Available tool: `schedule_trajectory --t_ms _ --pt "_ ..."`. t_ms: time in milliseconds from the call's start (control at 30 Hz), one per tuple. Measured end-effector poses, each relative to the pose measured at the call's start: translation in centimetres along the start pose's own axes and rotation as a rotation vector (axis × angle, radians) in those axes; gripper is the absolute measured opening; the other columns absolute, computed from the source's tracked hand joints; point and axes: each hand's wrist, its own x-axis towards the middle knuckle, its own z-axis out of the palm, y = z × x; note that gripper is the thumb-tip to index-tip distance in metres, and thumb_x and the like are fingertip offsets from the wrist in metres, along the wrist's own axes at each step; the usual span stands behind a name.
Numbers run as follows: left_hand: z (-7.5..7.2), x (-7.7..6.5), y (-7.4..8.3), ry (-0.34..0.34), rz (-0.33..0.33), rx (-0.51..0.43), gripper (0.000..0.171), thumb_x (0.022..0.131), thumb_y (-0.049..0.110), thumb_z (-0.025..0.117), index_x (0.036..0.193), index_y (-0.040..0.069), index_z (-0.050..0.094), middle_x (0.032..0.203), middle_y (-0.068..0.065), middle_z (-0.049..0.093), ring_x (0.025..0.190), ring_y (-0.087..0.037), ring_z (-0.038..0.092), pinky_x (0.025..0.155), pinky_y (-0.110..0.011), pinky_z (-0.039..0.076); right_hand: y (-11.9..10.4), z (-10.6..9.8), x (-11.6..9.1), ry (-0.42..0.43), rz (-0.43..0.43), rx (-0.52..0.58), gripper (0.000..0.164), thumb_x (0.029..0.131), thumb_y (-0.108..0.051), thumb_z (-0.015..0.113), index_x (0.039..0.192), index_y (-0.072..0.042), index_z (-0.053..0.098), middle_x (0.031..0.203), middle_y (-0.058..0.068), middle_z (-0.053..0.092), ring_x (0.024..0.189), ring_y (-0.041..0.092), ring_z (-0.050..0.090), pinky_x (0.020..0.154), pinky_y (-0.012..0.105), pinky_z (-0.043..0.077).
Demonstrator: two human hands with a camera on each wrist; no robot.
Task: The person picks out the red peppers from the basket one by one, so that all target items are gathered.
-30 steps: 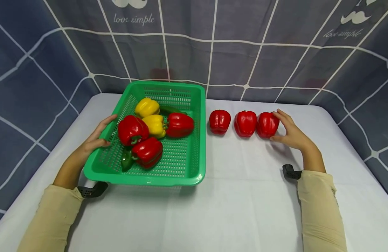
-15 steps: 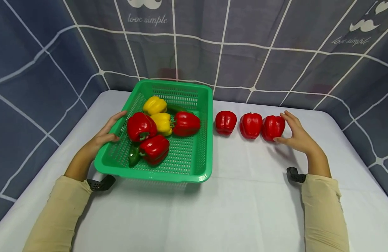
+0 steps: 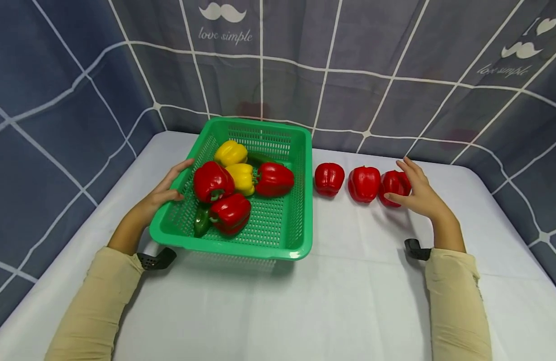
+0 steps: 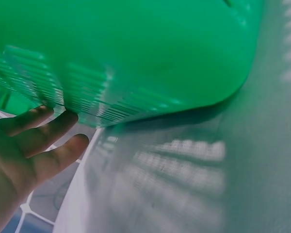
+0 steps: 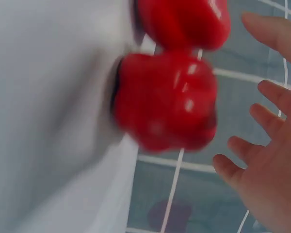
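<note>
My left hand (image 3: 158, 200) grips the left rim of a green plastic basket (image 3: 307, 200). In the left wrist view, several fingers (image 4: 63, 155) reach along its slotted outer wall. Inside lie red bell peppers, among them one at the front (image 3: 231, 214), yellow bell peppers (image 3: 231, 153) and green vegetables (image 3: 202, 220). Right of the basket, three red bell peppers stand in a row: left (image 3: 329, 179), middle (image 3: 364, 184) and right (image 3: 393, 186). Above the right one, partly in front of it, hovers my right hand (image 3: 420, 193), fingers spread. The right wrist view shows a gap between them.
A white cloth (image 3: 341, 296) covers the table, with bare cloth in front of the basket and peppers. A dark grid-patterned curtain (image 3: 291, 85) rises behind and at both sides. Black wrist cameras (image 3: 157, 259) sit on both wrists.
My right hand, earlier at the rightmost pepper's side, has come away and now hovers over it. The left hand stays on the basket's rim. The head view has shifted a little.
</note>
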Motion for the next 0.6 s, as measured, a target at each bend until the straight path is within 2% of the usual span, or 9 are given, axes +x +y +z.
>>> schedule_trajectory --t_ms 133,200,333,500,600 --pt "0.0 -0.1 0.1 0.004 -0.007 0.026 0.078 0.075 -0.002 0.033 0.147 0.021 0.011 0.152 -0.008 -0.004 0.128 -0.014 0.013 0.086 -0.016 0.034 -2.1 0.2 1.3 -0.014 -0.051 0.002 0.091 0.077 -0.022 0.068 0.147 -0.013 0.011 0.153 0.011 -0.003 0.138 0.037 0.0 0.095 0.069 0.023" --pt "0.0 -0.2 0.1 0.009 -0.015 0.031 0.079 0.075 -0.001 0.033 0.147 0.021 0.011 0.152 -0.007 -0.003 0.129 -0.017 0.013 0.088 -0.021 0.034 -3.4 0.3 2.2 -0.022 -0.095 0.002 0.089 0.078 -0.023 0.067 0.147 -0.014 0.012 0.153 0.009 -0.001 0.139 0.035 0.002 0.097 0.069 0.02" --pt "0.0 -0.1 0.3 0.014 -0.018 0.04 0.079 0.074 -0.001 0.035 0.147 0.019 0.011 0.152 -0.006 -0.002 0.133 -0.019 0.007 0.095 -0.035 0.025 -6.3 0.8 3.7 -0.043 -0.201 -0.005 0.084 0.079 -0.02 0.066 0.147 -0.016 0.016 0.153 0.007 0.004 0.139 0.033 0.006 0.1 0.067 0.018" --pt "0.1 0.2 0.4 0.009 -0.043 0.018 0.079 0.074 -0.001 0.034 0.147 0.019 0.01 0.152 -0.004 -0.002 0.132 -0.022 0.009 0.095 -0.03 0.028 -10.1 2.1 4.7 -0.081 -0.353 -0.028 0.083 0.077 -0.016 0.068 0.146 -0.017 0.021 0.152 0.006 0.01 0.138 0.031 0.009 0.102 0.063 0.019" --pt "0.2 0.1 0.3 0.014 -0.047 0.019 0.079 0.074 -0.001 0.034 0.147 0.016 0.01 0.152 -0.005 -0.002 0.134 -0.024 0.005 0.099 -0.039 0.025 -12.3 3.1 4.9 -0.121 -0.445 -0.073 0.079 0.078 -0.017 0.067 0.144 -0.016 0.025 0.151 0.007 0.013 0.137 0.032 0.012 0.103 0.061 0.02"
